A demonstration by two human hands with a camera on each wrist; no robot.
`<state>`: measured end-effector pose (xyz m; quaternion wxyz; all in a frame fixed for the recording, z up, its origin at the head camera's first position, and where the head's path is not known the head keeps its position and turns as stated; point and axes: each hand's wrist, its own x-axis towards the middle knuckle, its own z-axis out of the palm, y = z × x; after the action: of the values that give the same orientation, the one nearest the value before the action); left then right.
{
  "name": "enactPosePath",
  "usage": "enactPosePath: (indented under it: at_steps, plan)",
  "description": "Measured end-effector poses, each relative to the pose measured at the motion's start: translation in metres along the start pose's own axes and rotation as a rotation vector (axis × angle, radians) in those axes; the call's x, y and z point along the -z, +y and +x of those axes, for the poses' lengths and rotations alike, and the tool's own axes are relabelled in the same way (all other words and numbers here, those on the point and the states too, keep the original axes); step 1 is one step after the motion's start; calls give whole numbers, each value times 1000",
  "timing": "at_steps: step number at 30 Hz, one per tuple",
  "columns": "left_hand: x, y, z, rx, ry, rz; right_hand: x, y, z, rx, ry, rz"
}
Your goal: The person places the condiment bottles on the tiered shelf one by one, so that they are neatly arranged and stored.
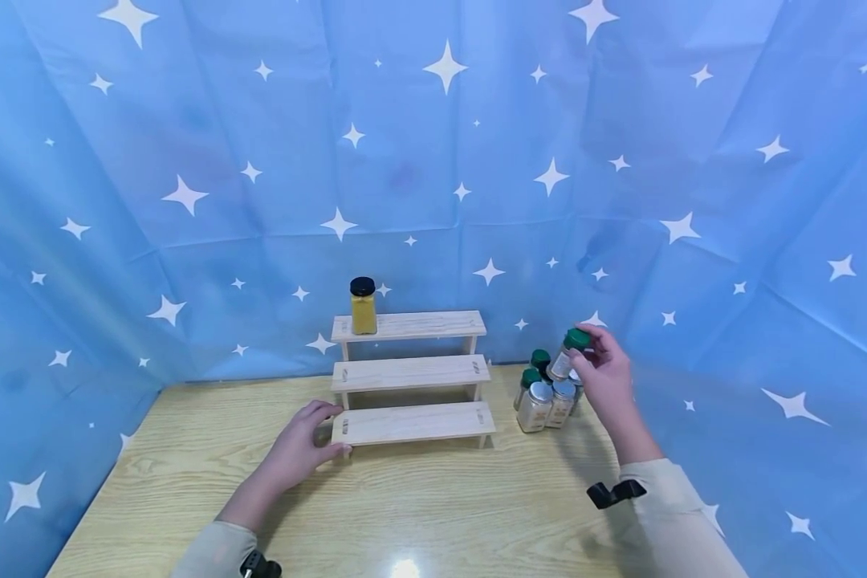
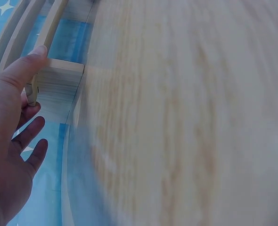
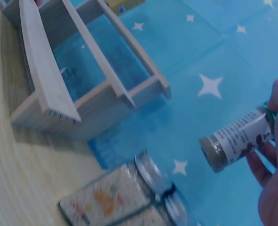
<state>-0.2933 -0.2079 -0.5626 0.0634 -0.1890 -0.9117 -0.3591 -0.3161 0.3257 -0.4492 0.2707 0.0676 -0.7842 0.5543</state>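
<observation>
At the left end of the lowest board of a three-step wooden rack (image 1: 413,424), my left hand (image 1: 299,451) pinches the board's end between thumb and fingers. The left wrist view has the thumb (image 2: 25,67) on one side of the board and a finger curled at the other. My right hand (image 1: 608,379) holds a spice jar (image 1: 561,366) by its green cap, above a cluster of jars. Seen in the right wrist view, this labelled jar (image 3: 238,140) is tilted, its base pointing away from the hand.
A yellow spice jar (image 1: 364,315) with a black lid stands on the top step's left end. Silver-lidded jars (image 1: 535,411) and green-capped jars (image 1: 528,379) crowd the wooden table (image 1: 419,506) right of the rack. A blue star-patterned cloth (image 1: 433,177) hangs behind.
</observation>
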Motion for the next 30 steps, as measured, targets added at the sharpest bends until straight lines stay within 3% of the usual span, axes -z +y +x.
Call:
enactPosePath:
  at_steps: [21, 30]
  plan:
    - [1, 2, 1, 29, -22, -15, -77, -41, 35, 121, -185, 104]
    - [1, 2, 1, 37, -24, -7, -109, -57, 45, 104, -279, 106]
